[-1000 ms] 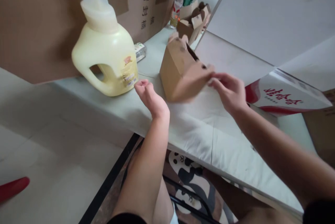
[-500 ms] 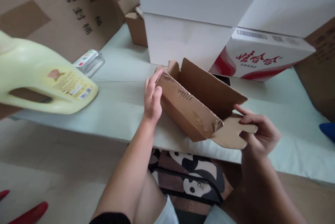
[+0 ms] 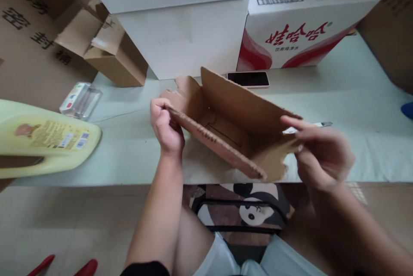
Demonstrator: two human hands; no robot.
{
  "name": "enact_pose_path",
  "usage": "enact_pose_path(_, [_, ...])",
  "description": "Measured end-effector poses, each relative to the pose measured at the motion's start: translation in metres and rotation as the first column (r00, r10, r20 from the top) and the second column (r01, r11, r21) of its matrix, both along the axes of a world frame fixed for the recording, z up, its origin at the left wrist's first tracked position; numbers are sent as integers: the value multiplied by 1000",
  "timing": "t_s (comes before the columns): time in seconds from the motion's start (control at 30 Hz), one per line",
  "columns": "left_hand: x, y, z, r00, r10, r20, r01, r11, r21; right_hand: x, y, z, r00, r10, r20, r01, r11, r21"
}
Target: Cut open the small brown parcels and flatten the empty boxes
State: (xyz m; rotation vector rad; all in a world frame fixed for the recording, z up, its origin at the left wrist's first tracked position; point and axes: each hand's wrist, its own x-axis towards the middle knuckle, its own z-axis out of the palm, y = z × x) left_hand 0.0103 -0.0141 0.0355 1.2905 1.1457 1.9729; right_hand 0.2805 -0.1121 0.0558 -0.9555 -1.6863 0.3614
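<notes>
Box (image 3: 227,127), brown, open-topped, ragged-edged.

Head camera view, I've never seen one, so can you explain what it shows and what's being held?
There is no machine: a person works bare-handed, seen by one camera worn on the head, looking forward and down. The left hand grips an open cardboard box near its left end; the right hand, blurred, pinches its right flap. On the pale green surface behind it are a phone and a red-and-white carton; to the left are a clear container and a yellow jug.
</notes>
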Motion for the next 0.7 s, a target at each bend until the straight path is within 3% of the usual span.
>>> enact_pose_path(0.1, [6, -4, -2, 990, -54, 131, 48, 998, 46, 3, 6, -18, 981, -144, -127, 133, 987, -92])
enact_pose_path(0.23, [12, -6, -6, 984, -109, 138, 95, 990, 105, 0, 21, -38, 964, -237, -119, 229, 970, -77])
enact_pose_path(0.47, [11, -5, -2, 982, -8, -189, 14, 999, 33, -10, 25, -40, 955, -193, -227, 184, 981, -60])
enact_pose_path(0.63, [12, -4, 6, 978, -146, 151, 136, 988, 75, -10, 25, -47, 949, -198, -244, 167, 976, -139])
enact_pose_path(0.7, [11, -3, 5, 973, -155, 174, 141, 986, 92, -9, 24, -49, 939, -181, -294, 129, 974, -185])
